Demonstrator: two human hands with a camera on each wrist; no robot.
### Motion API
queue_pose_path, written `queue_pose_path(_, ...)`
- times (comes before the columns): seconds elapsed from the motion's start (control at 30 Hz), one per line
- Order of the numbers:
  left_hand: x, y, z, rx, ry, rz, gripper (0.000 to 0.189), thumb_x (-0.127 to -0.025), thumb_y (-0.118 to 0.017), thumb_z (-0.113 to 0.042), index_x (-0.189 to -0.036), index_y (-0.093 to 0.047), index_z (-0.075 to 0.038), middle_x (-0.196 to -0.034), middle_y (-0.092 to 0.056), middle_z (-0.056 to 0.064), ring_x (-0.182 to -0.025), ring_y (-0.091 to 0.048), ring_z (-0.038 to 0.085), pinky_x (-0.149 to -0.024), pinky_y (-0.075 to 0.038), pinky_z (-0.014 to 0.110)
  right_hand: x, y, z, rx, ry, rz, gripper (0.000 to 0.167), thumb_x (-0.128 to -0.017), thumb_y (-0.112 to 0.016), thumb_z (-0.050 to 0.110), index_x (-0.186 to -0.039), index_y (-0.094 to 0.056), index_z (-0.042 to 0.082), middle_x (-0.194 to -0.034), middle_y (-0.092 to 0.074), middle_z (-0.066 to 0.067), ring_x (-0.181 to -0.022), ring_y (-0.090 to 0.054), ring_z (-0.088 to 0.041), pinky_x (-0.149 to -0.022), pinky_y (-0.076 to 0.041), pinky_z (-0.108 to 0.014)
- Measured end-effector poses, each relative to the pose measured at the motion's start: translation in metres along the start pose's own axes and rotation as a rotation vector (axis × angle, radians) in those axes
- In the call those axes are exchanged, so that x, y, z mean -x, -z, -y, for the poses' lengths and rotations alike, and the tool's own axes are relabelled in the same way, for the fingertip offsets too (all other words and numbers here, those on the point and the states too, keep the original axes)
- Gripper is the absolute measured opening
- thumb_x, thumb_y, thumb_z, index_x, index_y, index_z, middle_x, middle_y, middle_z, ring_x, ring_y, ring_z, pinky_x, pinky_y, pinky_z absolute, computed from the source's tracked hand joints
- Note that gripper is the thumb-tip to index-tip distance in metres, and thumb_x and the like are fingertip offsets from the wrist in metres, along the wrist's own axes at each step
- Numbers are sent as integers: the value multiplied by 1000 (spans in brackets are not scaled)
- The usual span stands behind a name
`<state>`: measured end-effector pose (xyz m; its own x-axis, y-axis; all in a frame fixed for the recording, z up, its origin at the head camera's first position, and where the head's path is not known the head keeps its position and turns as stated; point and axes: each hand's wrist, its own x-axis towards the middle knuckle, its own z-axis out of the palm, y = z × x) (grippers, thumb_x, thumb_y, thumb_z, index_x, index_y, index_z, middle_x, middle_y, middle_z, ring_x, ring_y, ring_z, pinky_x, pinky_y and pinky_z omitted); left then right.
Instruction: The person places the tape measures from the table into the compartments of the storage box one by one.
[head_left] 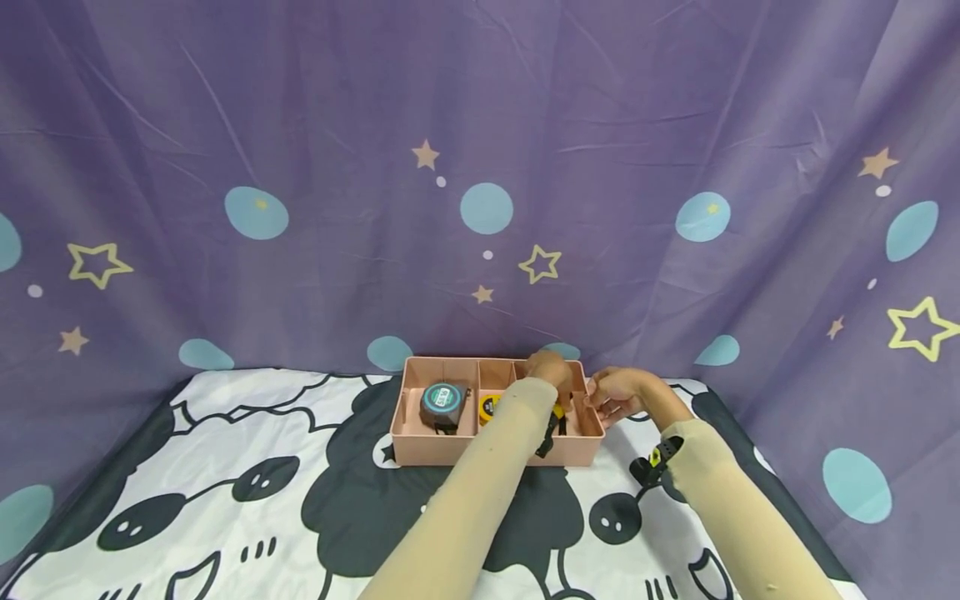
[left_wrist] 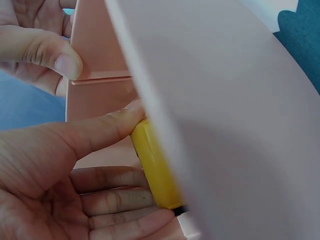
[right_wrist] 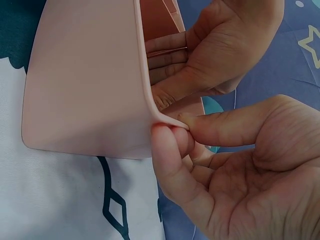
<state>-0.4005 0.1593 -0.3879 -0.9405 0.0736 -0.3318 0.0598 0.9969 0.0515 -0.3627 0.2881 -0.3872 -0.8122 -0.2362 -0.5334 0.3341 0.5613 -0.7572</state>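
A pink divided storage box (head_left: pixel 429 451) stands on the patterned cloth. My left hand (head_left: pixel 551 372) reaches down into its right part. Between thumb and fingers it holds a yellow tape measure (left_wrist: pixel 157 167), partly hidden behind the box wall in the left wrist view. At the box's right end, my right hand (head_left: pixel 618 392) pinches the rim near a corner, thumb inside and fingers outside in the right wrist view. A tape measure with a teal round label (head_left: pixel 442 400) lies in the left compartment. Another yellow tape measure (head_left: pixel 488 408) sits in the middle, partly covered by my left forearm.
Black-and-white cartoon cloth (head_left: pixel 247 517) covers the surface under the box. Right behind the box hangs a purple curtain (head_left: pixel 337 275) with stars and blue spots. A dark wrist camera (head_left: pixel 660 460) is strapped at my right cuff.
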Motion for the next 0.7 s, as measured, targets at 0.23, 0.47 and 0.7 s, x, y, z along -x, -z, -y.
queue_pose_path(0.23,0,-6,1,13,-20,-23,61,-78,-87,-42,-132,-68,-20,-142,-59,-5,-128,-55,16,-99,-51,28,0,-4,-3,-20,0,-11,13,-89,-52,-6,-94,-48,5,-79,-55,-4,-69,-56,-16,-66,-58,-31)
queue_pose_path(0.47,4,-10,-1,-54,-7,-11,68,-75,-89,-45,-135,-66,-23,-143,-58,-7,-126,-56,12,-91,-54,27,1,-8,-7,-17,-1,-8,12,-90,-52,-6,-96,-48,4,-78,-55,-4,-68,-56,-16,-66,-58,-30)
queue_pose_path(0.7,10,-14,-8,-74,-42,-56,68,-74,-91,-40,-135,-66,-24,-136,-64,-6,-118,-62,13,-94,-55,29,4,-7,-3,4,-4,-4,13,-91,-52,-5,-94,-47,6,-78,-54,-5,-69,-55,-16,-66,-57,-29)
